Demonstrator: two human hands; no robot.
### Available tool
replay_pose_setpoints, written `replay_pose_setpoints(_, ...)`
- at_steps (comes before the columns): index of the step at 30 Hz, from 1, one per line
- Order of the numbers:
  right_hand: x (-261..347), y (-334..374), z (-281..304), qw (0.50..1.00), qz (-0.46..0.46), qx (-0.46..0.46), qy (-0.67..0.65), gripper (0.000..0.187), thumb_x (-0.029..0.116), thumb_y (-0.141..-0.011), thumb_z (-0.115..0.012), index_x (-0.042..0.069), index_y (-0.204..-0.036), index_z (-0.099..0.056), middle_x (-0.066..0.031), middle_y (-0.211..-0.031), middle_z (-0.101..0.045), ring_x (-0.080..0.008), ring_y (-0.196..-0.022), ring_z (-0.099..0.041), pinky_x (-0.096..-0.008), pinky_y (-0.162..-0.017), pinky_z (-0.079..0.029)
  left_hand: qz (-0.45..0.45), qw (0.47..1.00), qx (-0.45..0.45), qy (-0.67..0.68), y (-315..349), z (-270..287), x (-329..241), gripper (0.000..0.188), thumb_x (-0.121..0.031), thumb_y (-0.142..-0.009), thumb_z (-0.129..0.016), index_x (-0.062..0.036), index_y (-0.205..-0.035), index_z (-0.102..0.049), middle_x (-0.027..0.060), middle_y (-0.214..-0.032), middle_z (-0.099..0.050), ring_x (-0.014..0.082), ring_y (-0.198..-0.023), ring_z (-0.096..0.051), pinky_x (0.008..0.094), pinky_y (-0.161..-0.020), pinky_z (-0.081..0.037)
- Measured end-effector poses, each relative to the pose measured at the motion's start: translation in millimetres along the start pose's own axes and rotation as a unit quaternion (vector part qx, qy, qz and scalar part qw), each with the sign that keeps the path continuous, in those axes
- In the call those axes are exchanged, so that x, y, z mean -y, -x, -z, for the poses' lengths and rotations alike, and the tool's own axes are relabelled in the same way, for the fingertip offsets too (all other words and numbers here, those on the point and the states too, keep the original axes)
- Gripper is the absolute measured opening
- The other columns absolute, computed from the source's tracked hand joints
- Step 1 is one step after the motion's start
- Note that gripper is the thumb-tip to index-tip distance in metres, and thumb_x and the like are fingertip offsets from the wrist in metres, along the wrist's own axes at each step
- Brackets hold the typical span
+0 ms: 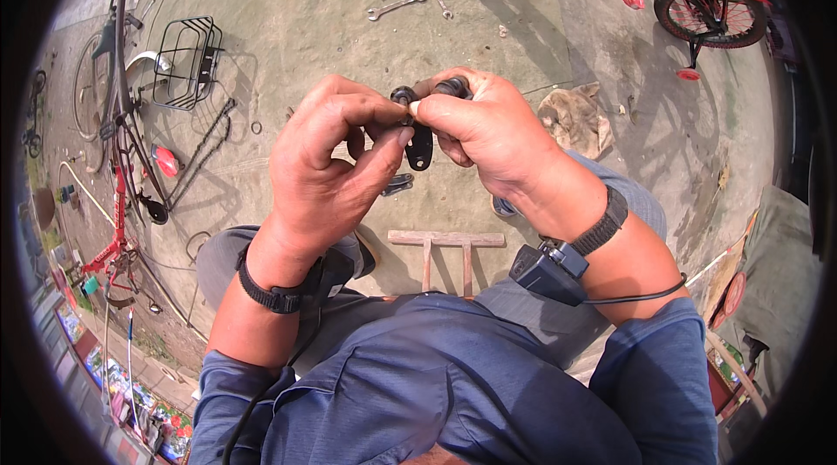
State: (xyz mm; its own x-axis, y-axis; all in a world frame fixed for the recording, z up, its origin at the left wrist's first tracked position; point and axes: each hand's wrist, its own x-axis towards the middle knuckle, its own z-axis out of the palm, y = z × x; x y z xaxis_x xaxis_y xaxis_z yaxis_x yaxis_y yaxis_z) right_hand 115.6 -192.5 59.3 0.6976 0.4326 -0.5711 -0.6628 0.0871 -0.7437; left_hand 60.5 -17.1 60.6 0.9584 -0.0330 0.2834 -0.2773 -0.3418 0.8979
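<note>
Both my hands meet in front of me around a small black part (419,151). A flat tab with a hole near its rounded end hangs down between them, and a ribbed round piece (453,87) shows at the top by the right hand. My left hand (321,160) pinches the part between thumb and bent fingers. My right hand (501,127) is wrapped round its other side, the thumb pressed near the left fingertips. The fingers cover much of it, so its exact kind is unclear.
Wrenches (398,6) lie on the ground ahead. To the left are a black wire basket (185,64), a chain (205,151) and a red bicycle frame (115,221). A crumpled cloth (575,119) lies right, below bicycle wheels (711,10). A wooden stool (446,239) stands between my legs.
</note>
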Motion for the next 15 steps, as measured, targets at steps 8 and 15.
replay_pose_setpoints(8, -2.9, -1.1, 1.5, 1.000, -0.001, 0.007, 0.001, 0.016, 0.012, -0.085, -0.068, 0.000, -0.093, -0.061, 0.0010, -0.066, -0.055, -0.0055, -0.050, -0.045, -0.0216, -0.042, -0.032, 0.005, 1.000, -0.011, -0.007, 0.5, -1.9, 1.8, 0.021, 0.004, -0.077, -0.075, -0.0048, -0.095, -0.067, 0.0057, -0.086, -0.064, 0.0128, -0.073, -0.060, 0.0238, -0.055, -0.045)
replay_pose_setpoints(15, -2.2, 1.8, 2.4, 1.000, -0.008, 0.016, -0.010, 0.012, 0.013, -0.083, -0.067, 0.002, -0.087, -0.063, 0.0013, -0.069, -0.057, -0.0049, -0.053, -0.046, -0.0214, -0.045, -0.035, 0.043, 0.997, 0.003, -0.062, 0.8, -2.3, 5.4, 0.021, 0.002, -0.080, -0.074, -0.0059, -0.098, -0.067, 0.0043, -0.088, -0.063, 0.0127, -0.072, -0.059, 0.0235, -0.055, -0.046)
